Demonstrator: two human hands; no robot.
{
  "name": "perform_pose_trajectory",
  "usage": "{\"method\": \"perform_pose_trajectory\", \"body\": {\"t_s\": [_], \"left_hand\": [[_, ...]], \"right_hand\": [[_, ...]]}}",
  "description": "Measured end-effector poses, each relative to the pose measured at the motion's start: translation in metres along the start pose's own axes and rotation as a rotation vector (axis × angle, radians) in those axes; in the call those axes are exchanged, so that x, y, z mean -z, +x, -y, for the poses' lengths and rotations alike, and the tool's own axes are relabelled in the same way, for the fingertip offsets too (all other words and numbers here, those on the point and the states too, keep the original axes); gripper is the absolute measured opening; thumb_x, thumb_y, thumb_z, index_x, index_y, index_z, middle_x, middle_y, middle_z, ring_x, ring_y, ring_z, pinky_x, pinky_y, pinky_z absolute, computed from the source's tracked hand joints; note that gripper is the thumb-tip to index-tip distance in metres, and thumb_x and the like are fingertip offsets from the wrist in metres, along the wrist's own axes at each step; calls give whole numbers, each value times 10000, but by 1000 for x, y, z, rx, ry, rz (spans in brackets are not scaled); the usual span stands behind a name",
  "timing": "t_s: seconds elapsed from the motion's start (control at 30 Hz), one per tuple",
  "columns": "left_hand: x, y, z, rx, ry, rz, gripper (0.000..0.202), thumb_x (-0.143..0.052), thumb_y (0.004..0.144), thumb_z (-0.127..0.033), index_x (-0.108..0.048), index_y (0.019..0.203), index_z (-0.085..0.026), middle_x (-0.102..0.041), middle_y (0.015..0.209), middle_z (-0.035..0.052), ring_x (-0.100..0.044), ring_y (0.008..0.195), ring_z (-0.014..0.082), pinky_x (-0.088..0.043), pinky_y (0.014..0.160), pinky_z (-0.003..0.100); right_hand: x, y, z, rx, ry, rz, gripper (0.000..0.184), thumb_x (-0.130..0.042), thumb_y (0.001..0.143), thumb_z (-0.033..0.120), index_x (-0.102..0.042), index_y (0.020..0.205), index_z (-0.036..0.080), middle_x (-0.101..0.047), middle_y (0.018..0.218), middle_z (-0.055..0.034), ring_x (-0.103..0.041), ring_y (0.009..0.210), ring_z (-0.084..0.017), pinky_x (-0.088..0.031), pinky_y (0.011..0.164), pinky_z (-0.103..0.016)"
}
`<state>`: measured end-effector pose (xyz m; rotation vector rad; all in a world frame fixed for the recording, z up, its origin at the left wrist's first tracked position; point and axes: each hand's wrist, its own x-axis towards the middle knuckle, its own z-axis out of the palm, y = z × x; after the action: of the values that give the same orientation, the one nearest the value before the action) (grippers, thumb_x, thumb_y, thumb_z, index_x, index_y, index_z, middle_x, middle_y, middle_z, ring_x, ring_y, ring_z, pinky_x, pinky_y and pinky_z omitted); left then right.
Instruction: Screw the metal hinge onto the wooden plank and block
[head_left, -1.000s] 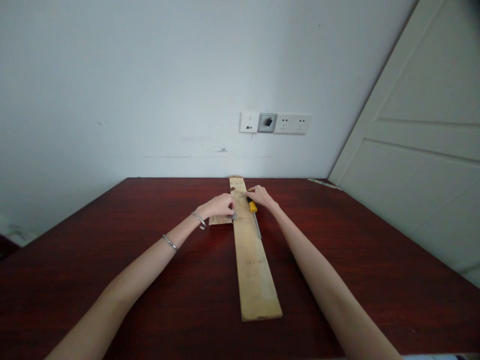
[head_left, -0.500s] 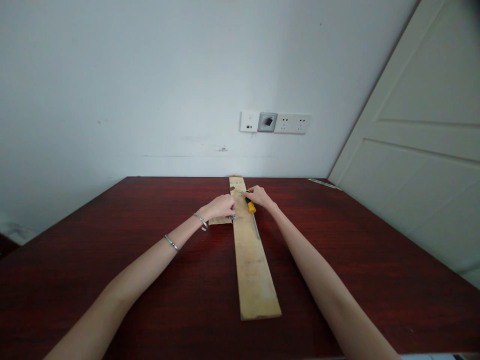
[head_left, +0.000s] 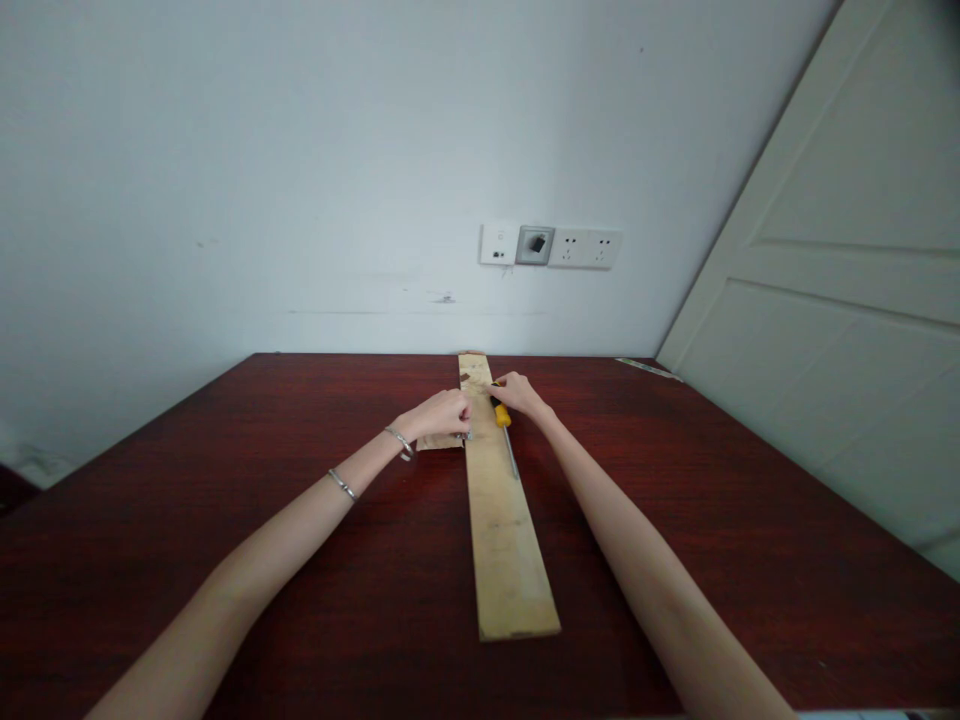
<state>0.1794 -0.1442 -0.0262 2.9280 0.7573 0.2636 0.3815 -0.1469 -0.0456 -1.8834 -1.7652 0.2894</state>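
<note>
A long, pale wooden board [head_left: 504,540] lies lengthwise on the dark red table, its far end close to the wall. At the board's left edge my left hand [head_left: 442,412] is closed; a small shiny bit shows below its fingers, too small to name. Beneath that hand a piece of light brown cardboard-like material [head_left: 439,442] sticks out to the left. My right hand [head_left: 519,392] is closed on the black end of a screwdriver [head_left: 503,415] with a yellow and black handle. The metal shaft points back toward me, over the board's right side.
The dark red tabletop [head_left: 337,580] reaches to a white wall with outlets [head_left: 585,248] and a black plug [head_left: 537,243]. At the right stands a white panelled door [head_left: 840,260]. A thin pale strip [head_left: 649,368] lies at the table's far right corner.
The board's near end and the screwdriver tip have shifted very slightly left. Both hands keep almost the same place and grip.
</note>
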Motion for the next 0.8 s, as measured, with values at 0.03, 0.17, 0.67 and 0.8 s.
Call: {"method": "perform_pose_trajectory", "body": {"t_s": [0.03,0.17,0.67,0.8], "left_hand": [[-1,0,1,-7,-4,2,34,-596,732,-157,-622,721,-139,-628,796,56,-534,706,162,-397,657,271],[-2,0,3,-14,-39,1,15,-603,731,-143,-613,721,-139,-614,794,45,-526,695,152,-392,650,261],[-11,2,14,-49,-113,-42,37,-578,718,-141,-551,695,-154,-560,758,12,-491,705,138,-386,672,254],[-6,1,11,-41,-146,-45,27,-546,721,-147,-563,704,-159,-555,750,14,-490,713,139,-391,680,258]], "right_hand": [[0,0,0,-1,0,1,281,-548,758,339,-603,560,148,-579,557,-30,-519,581,-128,-314,527,-205],[0,-1,0,-1,3,1,283,-547,758,338,-603,556,148,-581,555,-32,-528,586,-131,-314,525,-206],[-1,1,1,-8,-13,3,288,-572,764,347,-630,579,133,-590,572,-35,-538,598,-131,-316,523,-202],[-1,1,1,-11,-14,5,290,-576,766,349,-628,576,137,-592,567,-36,-542,598,-135,-315,521,-203]]}}
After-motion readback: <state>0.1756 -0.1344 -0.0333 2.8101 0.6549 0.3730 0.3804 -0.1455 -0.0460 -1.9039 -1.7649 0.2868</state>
